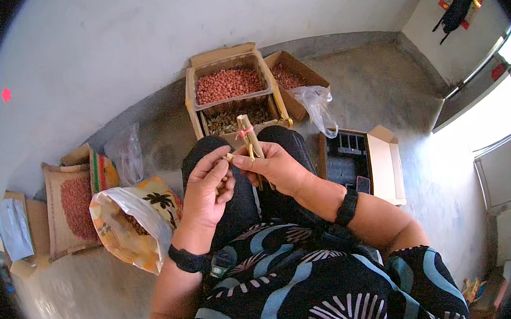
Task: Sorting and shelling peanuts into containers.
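My left hand [212, 181] holds several peanuts in the shell [223, 180] in its curled fingers, with a pale peanut [229, 157] pinched at its fingertips. The thumb of my right hand [267, 163] meets that peanut. Inside my right hand is a wooden stick tool [245, 126], its two sticks bound near the top by a pink tie. Beyond my knees a clear plastic tub [230, 100] of shelled red peanuts rests on a box [284, 111] whose lower part holds empty shells.
A cardboard box [316, 77] with peanuts and a plastic bag [316, 104] stands beside the tub. To the left are an open sack [100, 205] of unshelled peanuts and a woven sack [57, 208]. An open carton [386, 166] with black trays and a phone [363, 184] lies right.
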Demonstrator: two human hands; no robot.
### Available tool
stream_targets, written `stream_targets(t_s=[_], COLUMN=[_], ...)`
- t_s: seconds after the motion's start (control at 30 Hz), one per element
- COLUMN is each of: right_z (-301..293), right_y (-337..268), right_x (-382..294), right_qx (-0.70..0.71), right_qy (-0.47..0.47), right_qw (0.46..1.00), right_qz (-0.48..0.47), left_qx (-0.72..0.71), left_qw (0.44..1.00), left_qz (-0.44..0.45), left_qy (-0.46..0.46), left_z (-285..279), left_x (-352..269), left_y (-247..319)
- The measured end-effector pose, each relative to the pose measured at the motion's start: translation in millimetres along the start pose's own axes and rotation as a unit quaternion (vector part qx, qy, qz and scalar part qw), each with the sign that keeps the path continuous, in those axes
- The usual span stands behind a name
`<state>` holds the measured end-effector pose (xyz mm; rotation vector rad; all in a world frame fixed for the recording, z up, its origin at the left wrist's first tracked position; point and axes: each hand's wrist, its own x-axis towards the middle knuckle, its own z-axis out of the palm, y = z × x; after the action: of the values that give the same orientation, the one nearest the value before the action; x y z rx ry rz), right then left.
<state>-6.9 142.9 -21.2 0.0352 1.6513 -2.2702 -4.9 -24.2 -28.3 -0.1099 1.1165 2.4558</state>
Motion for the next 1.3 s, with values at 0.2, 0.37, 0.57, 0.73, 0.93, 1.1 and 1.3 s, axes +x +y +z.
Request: stream_targets(t_s=[0.2, 0.37, 0.57, 0.73, 0.93, 1.1, 1.3], right_z=[0.0, -16.3, -44.2, -47.1, -44.6, -39.3, -43.2], right_y=[1.3, -15.1, -31.8, -16.4, -19.9, -26.9, -24.0], right_x=[0.2, 1.8, -6.3, -9.0, -21.7, -32.1, -35.5], right_qx=[-0.014, -0.039, -0.069, 0.085, 0.195, 0.187, 0.196], right_qy=[-0.018, 0.073, 0.078, 0.116, 0.051, 0.019, -0.018], right_qw=[1.0, 0.996, 0.994, 0.989, 0.979, 0.981, 0.979], right_qz=[-0.005, -0.044, -0.031, -0.013, -0.022, -0.049, -0.045], left_qx=[0.059, 0.088, 0.068, 0.035, 0.046, 0.027, 0.039], left_qw=[0.998, 0.994, 0.995, 0.996, 0.994, 0.99, 0.987], left_qz=[0.019, 0.055, 0.012, -0.026, -0.051, -0.048, -0.048], left_qy=[-0.006, -0.042, -0.067, -0.072, -0.087, -0.131, -0.149], left_z=[2.4, 0.8, -10.3, -14.5, -0.6, 10.6, 17.9], left_x=[-1.5, -5.0, -3.7, 2.7, 2.0, 2.8, 1.6], left_y=[-1.7, 3.7, -5.0, -13.0, -10.2, -8.5, -10.2])
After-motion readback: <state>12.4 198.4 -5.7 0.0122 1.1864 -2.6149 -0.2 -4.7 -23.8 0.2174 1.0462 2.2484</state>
